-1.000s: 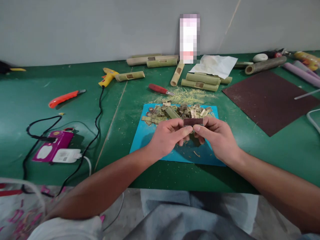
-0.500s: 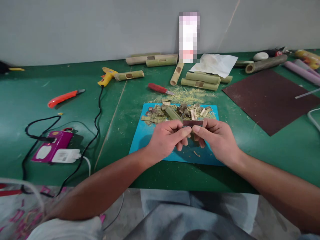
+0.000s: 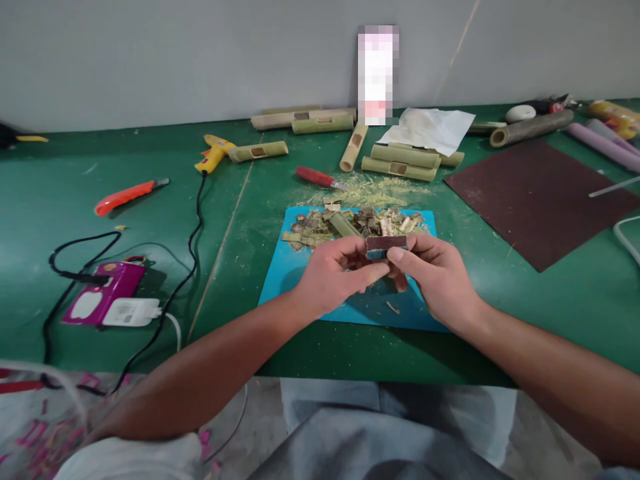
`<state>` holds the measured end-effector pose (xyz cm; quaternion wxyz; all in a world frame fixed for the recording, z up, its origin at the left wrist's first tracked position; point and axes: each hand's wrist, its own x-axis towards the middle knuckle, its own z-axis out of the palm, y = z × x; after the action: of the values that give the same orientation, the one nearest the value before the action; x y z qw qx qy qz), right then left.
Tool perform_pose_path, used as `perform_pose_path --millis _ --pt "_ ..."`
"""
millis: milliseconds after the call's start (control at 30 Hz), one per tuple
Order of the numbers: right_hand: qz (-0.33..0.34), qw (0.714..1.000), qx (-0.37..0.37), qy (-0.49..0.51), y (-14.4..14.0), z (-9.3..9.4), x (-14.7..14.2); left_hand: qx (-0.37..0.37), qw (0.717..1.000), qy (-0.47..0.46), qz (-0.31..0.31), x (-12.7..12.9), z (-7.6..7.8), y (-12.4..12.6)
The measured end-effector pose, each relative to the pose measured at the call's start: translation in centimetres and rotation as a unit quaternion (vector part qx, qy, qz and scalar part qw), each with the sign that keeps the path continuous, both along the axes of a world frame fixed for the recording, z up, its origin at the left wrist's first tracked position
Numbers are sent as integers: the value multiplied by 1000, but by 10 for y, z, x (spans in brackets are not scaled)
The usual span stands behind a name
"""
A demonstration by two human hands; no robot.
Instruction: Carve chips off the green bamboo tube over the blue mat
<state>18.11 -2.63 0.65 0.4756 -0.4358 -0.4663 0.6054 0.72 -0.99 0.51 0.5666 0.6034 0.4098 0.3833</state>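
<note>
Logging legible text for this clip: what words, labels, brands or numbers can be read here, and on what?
None can be read.
Tall white-and-pink item against the wall: pixelated, unreadable.
Purple device and white adapter by the black cable: marks too small to read.
Small dark block held in both hands: no text visible.

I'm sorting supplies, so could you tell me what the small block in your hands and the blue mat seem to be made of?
The small block looks like a sanding block: dark, matte, gritty-looking top, though that is uncertain. The blue mat seems to be smooth plastic or rubber, flat and evenly coloured.
</note>
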Motion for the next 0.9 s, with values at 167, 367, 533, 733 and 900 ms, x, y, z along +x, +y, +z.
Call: perform_pose_path --millis 167,367,533,733,900 --pt "6 1000 13 -9 -1 3 -1 51 999 12 13 -1 -3 1" --pt "27 998 22 -43 -3 2 0 77 997 25 19 -4 -6 -1" --pt "25 997 23 -63 -3 1 0 40 999 27 12 -3 -4 -3" --pt "29 996 21 -77 -3 1 0 -15 1000 15 -6 -2 0 -4" --pt "45 997 10 -67 -6 3 -2 8 1000 29 4 -4 3 -6"
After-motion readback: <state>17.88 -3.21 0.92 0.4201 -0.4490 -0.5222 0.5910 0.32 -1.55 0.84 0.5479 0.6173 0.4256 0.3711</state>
